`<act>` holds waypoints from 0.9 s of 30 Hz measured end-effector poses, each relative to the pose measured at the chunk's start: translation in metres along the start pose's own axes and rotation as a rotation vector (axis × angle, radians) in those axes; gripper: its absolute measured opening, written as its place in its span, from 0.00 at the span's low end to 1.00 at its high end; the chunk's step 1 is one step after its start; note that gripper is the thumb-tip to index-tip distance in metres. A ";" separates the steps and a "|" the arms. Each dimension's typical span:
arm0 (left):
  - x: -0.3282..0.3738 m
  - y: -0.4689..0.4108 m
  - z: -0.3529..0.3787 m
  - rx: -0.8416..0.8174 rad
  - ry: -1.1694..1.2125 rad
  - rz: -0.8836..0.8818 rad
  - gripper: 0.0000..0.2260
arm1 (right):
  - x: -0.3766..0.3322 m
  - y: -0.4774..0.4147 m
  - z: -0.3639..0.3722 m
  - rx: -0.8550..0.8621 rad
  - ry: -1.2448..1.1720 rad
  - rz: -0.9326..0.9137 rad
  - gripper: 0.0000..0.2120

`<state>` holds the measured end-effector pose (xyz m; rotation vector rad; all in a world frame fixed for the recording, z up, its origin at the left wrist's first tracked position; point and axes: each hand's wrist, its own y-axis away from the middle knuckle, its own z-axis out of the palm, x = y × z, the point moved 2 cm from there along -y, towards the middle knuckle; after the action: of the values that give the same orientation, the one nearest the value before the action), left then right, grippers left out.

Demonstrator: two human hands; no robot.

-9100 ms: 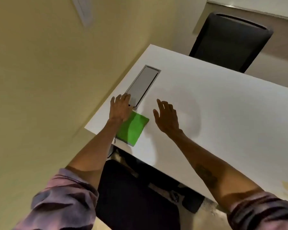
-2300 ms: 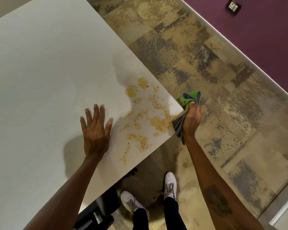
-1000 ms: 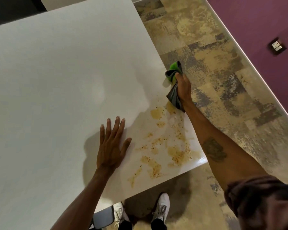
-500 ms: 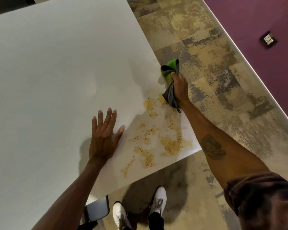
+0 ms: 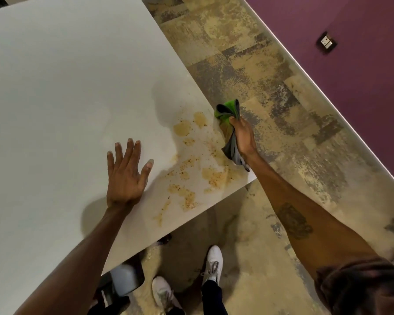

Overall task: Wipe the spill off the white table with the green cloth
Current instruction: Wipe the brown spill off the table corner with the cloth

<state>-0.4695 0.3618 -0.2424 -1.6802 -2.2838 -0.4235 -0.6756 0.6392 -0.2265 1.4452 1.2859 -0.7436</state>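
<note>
My left hand (image 5: 125, 176) lies flat and open on the broad white table (image 5: 62, 92), palm down, fingers spread and pointing toward twelve o'clock, with its shadow falling at about seven o'clock from the wrist. Out at three o'clock from that hand begins the spill (image 5: 198, 167), a scatter of yellow-brown, speckled blotches and streaks that covers the table's near right corner; the thumb tip sits just beside its nearest marks without touching the larger patches. The two biggest pale blots lie at the twelve o'clock end of the mess, and a thin trail runs down toward six o'clock, close to the near edge. My right hand (image 5: 242, 137) is closed in a fist around the crumpled green cloth with a grey backing (image 5: 229, 123), gripping it at the table's right edge, at about two o'clock from the centre of the spill. A green fold sticks out above my knuckles toward twelve o'clock, and a grey tail hangs below the fist toward six o'clock, over the corner. Whether the cloth presses on the tabletop I cannot tell. Beyond the edge lies the mottled tan and grey carpet floor (image 5: 282, 87), and down at six o'clock stand my white lace-up shoes (image 5: 213, 260).
</note>
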 end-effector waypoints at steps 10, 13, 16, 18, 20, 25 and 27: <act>-0.001 0.000 -0.001 -0.026 -0.028 -0.009 0.33 | 0.024 0.055 -0.033 0.095 0.021 0.059 0.20; -0.001 0.000 -0.002 -0.023 -0.025 0.006 0.33 | 0.029 0.074 -0.039 0.122 0.028 0.060 0.21; 0.000 0.001 -0.003 -0.023 -0.013 0.014 0.33 | 0.051 0.094 -0.042 0.189 -0.006 0.061 0.14; 0.001 0.002 -0.003 -0.018 -0.022 0.016 0.33 | 0.063 0.106 -0.040 0.243 -0.094 0.054 0.15; 0.003 0.000 -0.004 -0.017 -0.027 0.015 0.33 | 0.063 0.113 -0.035 0.308 -0.160 0.068 0.15; 0.003 0.002 -0.005 -0.017 -0.043 0.021 0.34 | 0.064 0.136 -0.020 0.515 -0.344 0.065 0.12; 0.003 0.001 -0.005 -0.015 -0.045 0.024 0.35 | 0.065 0.145 -0.015 0.586 -0.394 0.045 0.11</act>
<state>-0.4689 0.3633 -0.2366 -1.7394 -2.2947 -0.4022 -0.5241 0.6878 -0.2401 1.6606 0.7548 -1.3747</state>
